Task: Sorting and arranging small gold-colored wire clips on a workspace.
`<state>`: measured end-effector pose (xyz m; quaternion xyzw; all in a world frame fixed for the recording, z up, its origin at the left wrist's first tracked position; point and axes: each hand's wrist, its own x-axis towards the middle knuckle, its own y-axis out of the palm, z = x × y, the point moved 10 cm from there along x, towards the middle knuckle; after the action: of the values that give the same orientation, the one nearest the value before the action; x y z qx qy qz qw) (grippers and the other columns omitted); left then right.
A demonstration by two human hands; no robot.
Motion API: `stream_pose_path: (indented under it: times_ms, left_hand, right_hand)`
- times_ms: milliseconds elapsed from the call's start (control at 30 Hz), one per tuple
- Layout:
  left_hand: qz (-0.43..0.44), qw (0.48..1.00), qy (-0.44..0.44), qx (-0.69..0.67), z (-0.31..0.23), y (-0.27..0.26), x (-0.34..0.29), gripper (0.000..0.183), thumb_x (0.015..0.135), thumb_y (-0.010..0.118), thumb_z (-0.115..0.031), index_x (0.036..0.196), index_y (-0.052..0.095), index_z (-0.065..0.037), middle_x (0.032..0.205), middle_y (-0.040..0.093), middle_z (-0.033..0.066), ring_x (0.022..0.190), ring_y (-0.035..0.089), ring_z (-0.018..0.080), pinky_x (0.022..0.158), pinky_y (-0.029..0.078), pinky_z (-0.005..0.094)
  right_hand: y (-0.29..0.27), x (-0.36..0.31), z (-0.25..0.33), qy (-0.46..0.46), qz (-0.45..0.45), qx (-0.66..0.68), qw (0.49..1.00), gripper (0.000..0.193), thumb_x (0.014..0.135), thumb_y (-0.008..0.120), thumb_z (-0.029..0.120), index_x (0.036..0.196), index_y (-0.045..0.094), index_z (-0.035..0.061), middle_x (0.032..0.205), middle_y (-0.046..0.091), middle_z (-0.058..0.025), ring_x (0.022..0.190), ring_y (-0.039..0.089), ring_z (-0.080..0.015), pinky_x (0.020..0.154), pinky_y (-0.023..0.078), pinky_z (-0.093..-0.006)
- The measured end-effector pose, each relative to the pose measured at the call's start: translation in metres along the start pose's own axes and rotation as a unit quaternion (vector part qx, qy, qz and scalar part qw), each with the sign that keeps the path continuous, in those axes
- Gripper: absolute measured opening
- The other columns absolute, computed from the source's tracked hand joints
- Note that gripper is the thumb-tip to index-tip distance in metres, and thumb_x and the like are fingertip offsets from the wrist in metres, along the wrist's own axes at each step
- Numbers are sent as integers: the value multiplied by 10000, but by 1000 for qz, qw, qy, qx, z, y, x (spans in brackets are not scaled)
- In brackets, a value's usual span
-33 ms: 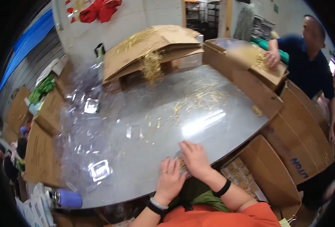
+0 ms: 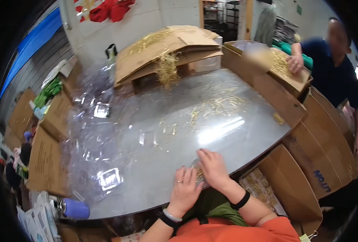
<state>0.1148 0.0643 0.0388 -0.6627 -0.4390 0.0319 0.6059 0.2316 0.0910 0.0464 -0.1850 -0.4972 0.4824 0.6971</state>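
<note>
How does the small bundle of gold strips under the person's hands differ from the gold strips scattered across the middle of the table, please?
The small bundle of gold strips is gathered tight between the left hand and right hand; the scattered gold strips lie loose and untouched. The bundle sits at the near edge, the scattered ones farther off. Both rest on the shiny grey table.

Hands on the table: two, left hand (image 2: 183, 192), right hand (image 2: 212, 168)
Co-workers: one person (image 2: 332, 68)
Purple bottles: one bottle (image 2: 73, 209)
Red bows: one bow (image 2: 108, 9)
</note>
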Motion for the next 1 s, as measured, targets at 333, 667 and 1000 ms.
stream_pose_path:
  times_ms: [333,667,1000]
  left_hand:
    - [12,983,-46,-175,14,-9,-9,1038,765,774,-198,1563,165,65,1538,354,286,1428,360,481,1200,314,520]
    - [-24,858,-91,-504,44,-14,-17,1066,840,647,-63,1607,-89,10,1645,186,287,1527,251,413,1234,236,461]
    - [-163,826,-208,-498,74,-11,-33,644,1023,487,-92,1578,199,60,1561,363,295,1482,341,394,1221,263,442]
  right_hand:
    - [-19,-27,44,-121,99,-39,987,672,871,735,416,1424,542,87,1528,434,-197,1312,464,-457,1104,366,-552]
    - [-2,-28,55,-125,91,-29,988,668,776,803,382,1343,617,82,1463,510,-190,1250,498,-410,1048,435,-506]
    - [1,-24,51,-47,40,-90,994,635,787,784,366,1330,636,73,1465,509,-204,1283,468,-431,1075,397,-531]
